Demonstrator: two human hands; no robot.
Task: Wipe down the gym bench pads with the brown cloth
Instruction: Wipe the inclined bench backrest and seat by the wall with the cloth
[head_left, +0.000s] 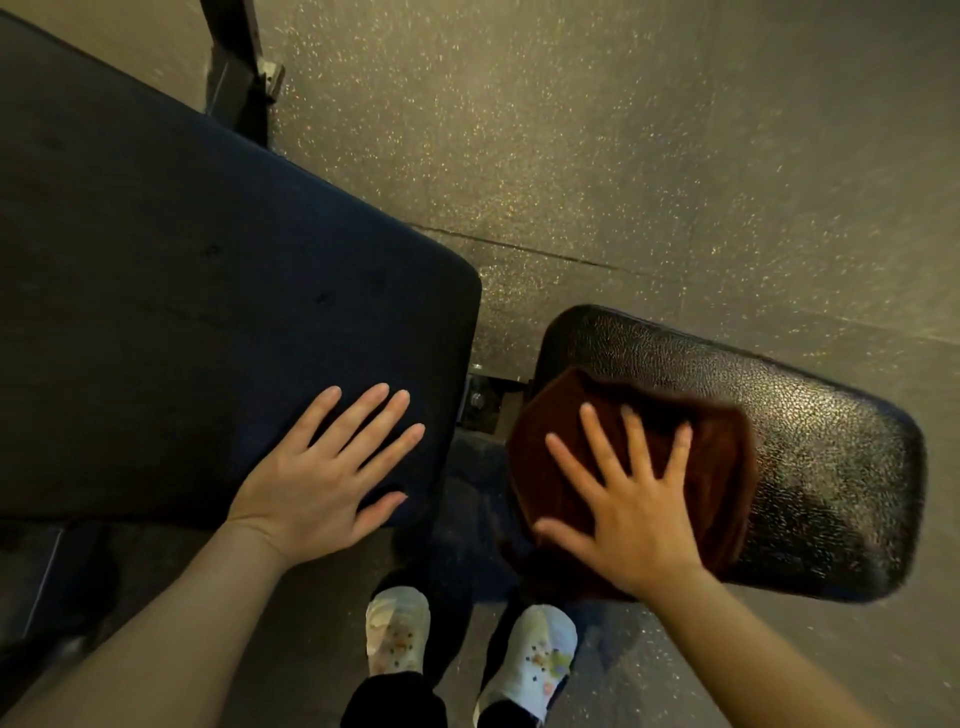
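Two bench pads show: a large dark blue pad on the left and a smaller black textured pad on the right. One brown cloth lies on the black pad's near end. The right hand presses it flat, fingers spread straight. The left hand rests open on the blue pad. Two pale shoes stand on the speckled floor.

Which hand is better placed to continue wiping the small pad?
The right hand. It already presses the brown cloth flat on the small pad with spread fingers. The left hand rests bare on the large pad, across the gap, with no cloth under it.
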